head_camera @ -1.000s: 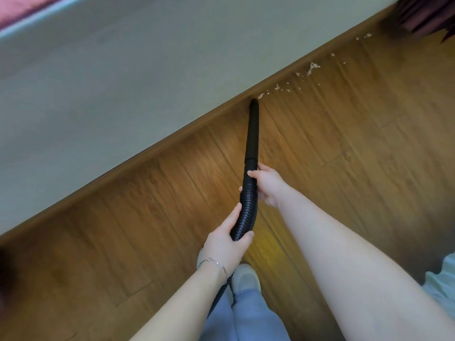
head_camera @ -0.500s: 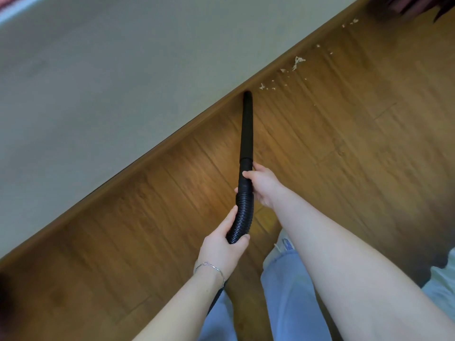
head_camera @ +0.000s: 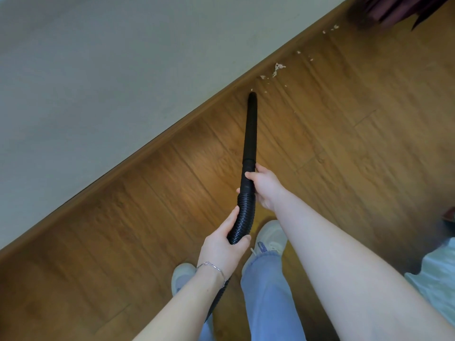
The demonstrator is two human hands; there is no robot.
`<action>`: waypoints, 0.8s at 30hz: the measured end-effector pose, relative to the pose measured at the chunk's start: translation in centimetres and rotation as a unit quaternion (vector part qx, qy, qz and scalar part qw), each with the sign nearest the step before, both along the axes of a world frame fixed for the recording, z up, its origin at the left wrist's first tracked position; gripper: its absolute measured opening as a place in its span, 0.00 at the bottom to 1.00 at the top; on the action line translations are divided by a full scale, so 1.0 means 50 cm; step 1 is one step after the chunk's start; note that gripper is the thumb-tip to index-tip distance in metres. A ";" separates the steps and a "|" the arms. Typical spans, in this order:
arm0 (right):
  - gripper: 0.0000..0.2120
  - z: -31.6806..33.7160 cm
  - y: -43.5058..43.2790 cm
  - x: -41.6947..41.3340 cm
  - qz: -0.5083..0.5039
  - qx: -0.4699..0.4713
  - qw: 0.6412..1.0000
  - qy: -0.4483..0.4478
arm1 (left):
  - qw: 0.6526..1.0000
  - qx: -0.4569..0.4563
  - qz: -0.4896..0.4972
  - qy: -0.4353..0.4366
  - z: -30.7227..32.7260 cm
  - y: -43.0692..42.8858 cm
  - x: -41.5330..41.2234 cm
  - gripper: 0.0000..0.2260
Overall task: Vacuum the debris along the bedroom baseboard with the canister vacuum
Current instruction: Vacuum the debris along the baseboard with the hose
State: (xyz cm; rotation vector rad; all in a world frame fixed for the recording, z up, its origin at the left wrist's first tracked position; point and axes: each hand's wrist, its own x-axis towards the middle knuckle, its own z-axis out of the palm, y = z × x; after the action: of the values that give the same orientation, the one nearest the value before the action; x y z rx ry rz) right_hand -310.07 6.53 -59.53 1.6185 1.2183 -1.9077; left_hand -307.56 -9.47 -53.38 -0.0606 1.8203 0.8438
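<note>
A black vacuum nozzle point(head_camera: 251, 126) points at the brown baseboard point(head_camera: 152, 146), its tip just short of the nearest pale debris crumbs point(head_camera: 278, 68). More crumbs trail along the baseboard toward the upper right. My right hand point(head_camera: 264, 185) grips the smooth cuff where the nozzle meets the ribbed hose point(head_camera: 242, 217). My left hand point(head_camera: 226, 244) holds the ribbed hose lower down, a thin bracelet on its wrist. The canister itself is out of view.
Wood-plank floor point(head_camera: 344, 143) runs beside a pale wall point(head_camera: 98, 70). My two feet in light shoes point(head_camera: 270, 236) stand below the hose. A dark reddish object point(head_camera: 394, 8) sits at the top right, and light fabric point(head_camera: 440, 279) at the right edge.
The nozzle tip has shifted right along the baseboard toward the crumbs, and the crumbs nearest the tip are gone. I have stepped forward; my right foot now shows beside the hose.
</note>
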 end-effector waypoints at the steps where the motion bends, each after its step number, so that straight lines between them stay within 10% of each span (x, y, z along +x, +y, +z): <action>1: 0.26 0.000 0.007 0.007 -0.003 0.001 1.000 -0.002 | 1.000 0.001 -0.005 -0.003 0.001 0.007 0.004 0.29; 24: 0.24 0.008 0.116 0.023 -0.029 0.006 1.000 0.004 | 1.000 0.010 -0.023 0.009 0.006 0.114 0.006 0.28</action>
State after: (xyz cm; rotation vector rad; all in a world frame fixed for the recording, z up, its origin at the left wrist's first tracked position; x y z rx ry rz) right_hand -308.94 12.35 -59.11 1.6707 1.2019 -1.9478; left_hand -307.25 -3.78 -53.09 0.0016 1.8227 0.8317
